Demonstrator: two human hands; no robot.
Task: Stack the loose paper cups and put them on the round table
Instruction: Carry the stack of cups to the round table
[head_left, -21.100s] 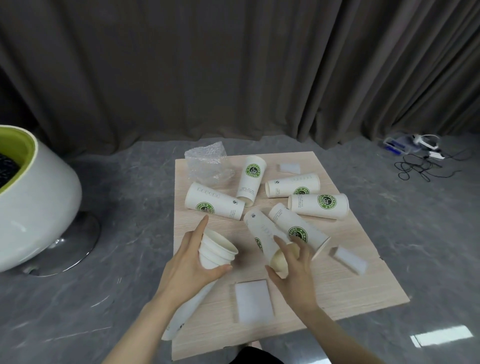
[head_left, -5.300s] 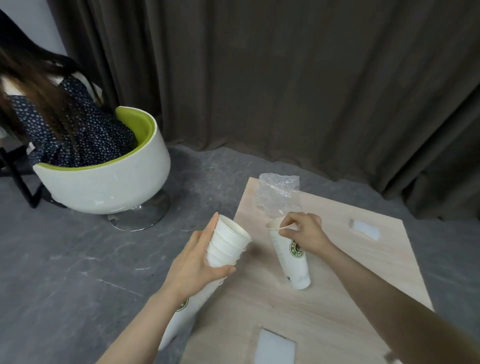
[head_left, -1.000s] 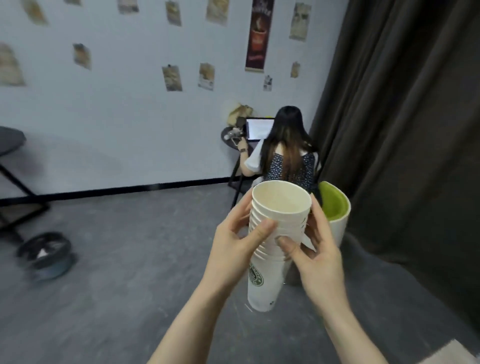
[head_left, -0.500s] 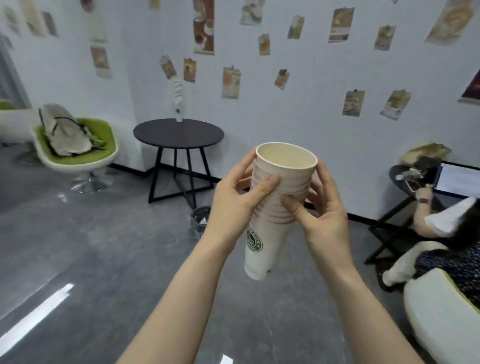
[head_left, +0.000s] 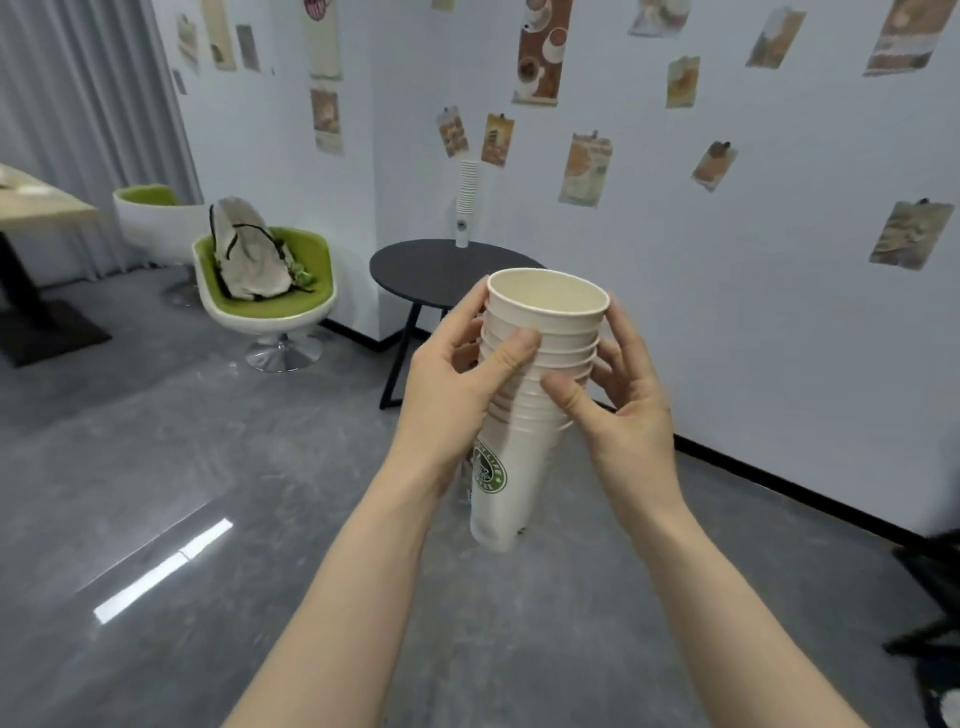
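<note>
The near edge of the round table (head_left: 415, 270) at frame centre is hidden behind the cups (head_left: 530, 395). The logo is partly covered by the left wrist. Both the left hand (head_left: 452, 395) and right hand (head_left: 623, 410) grip the stack mid-air, fingers curled around its rims. A second stack (head_left: 466, 200) stands on the table's far edge.
</note>
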